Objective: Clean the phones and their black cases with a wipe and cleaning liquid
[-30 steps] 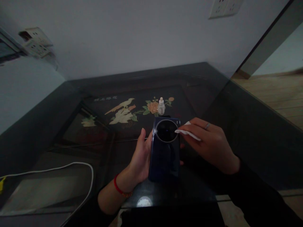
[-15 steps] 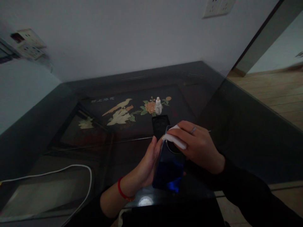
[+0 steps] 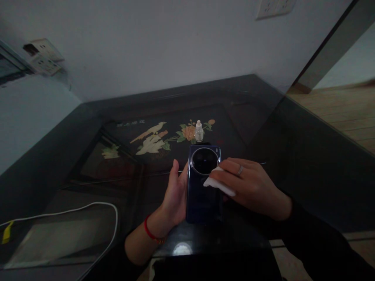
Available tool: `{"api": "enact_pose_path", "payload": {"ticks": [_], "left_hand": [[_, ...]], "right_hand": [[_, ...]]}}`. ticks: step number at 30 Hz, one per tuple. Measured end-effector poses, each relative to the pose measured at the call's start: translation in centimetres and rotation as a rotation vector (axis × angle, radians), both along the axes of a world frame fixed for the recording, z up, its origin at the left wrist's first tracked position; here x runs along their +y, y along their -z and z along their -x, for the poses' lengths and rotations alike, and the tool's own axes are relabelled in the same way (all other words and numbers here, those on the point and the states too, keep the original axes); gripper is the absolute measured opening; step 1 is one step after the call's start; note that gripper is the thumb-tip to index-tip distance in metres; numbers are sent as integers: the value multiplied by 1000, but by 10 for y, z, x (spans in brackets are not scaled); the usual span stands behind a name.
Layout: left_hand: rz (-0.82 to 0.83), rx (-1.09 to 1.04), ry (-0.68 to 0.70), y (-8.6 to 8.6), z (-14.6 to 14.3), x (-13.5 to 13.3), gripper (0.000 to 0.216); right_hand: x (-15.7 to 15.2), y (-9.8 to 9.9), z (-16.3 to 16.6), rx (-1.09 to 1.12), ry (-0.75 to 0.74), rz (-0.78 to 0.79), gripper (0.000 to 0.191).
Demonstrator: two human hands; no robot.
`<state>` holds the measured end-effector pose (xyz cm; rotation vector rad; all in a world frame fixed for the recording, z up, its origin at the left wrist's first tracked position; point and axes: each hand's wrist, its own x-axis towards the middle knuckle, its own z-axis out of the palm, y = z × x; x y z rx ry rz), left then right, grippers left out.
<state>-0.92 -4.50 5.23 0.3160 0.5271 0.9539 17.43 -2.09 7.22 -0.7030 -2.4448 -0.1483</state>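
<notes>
So, left grip (image 3: 175, 197) is cradling a glossy dark-blue rectangular phone (image 3: 203, 203), right grip (image 3: 252, 185) pinches a floppy white wipe (image 3: 219, 185) over its back; small clear white-capped bottle (image 3: 199, 132) stands beyond both.

left hand (image 3: 175, 199) holding blue phone (image 3: 202, 203), right hand (image 3: 253, 185) with white wipe (image 3: 220, 187) over its back, small bottle (image 3: 199, 134) beyond

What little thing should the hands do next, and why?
Perhaps slide the white wipe gently down the back of the phone. The right hand pinches the wipe just below the big round camera, much of the dark blue back lies uncovered below it, and the left hand is already supporting the phone.
</notes>
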Motion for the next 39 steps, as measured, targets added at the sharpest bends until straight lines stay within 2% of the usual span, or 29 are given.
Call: {"api": "enact_pose_path", "payload": {"ticks": [7, 11, 16, 22, 26, 31, 33, 39], "left_hand": [[-48, -98, 108, 2, 0, -3, 61], [-58, -72, 164, 4, -7, -8, 59], [-41, -36, 169, 8, -15, -13, 60], [-16, -2, 86, 9, -10, -8, 61], [-14, -8, 56, 3, -2, -2, 60], [-29, -73, 114, 2, 1, -1, 61], [-52, -80, 155, 4, 0, -3, 61], [-99, -31, 263, 7, -2, -9, 56]], "right_hand": [[7, 1, -9, 152, 204, 27, 16], [7, 3, -6, 202, 248, 57, 16], [3, 4, 4, 160, 177, 9, 18], [0, 6, 8, 62, -35, -61, 20], [4, 4, -3, 102, -43, -59, 16], [13, 1, -15, 406, 257, 51, 10], [17, 0, -16, 470, 334, 114, 8], [23, -4, -13, 559, 270, 464, 16]]}}
